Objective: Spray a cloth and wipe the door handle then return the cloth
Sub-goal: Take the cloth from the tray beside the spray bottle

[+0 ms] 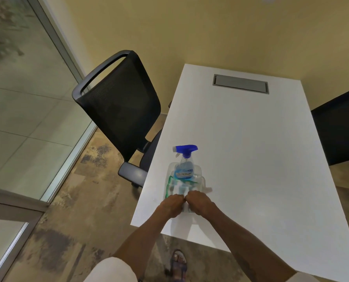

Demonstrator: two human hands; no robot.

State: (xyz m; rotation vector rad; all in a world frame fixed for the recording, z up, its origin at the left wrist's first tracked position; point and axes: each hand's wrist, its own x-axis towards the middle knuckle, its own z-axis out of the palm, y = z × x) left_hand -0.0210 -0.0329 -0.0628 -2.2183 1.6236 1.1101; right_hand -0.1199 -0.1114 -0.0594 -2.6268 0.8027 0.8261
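Room furnishings around the white table (250, 149).
A black mesh chair (118, 102) is placed left of the table; a grey cable hatch (240, 84) is set into its far end.

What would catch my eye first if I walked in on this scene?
Probably the clear spray bottle with a bright blue trigger, upright in a clear plastic tray near the white table's left edge. Just in front, both hands, left and right, are closed on the tray's near end. A black mesh-backed office chair stands left.

Soft even light, blurred wide-angle edges
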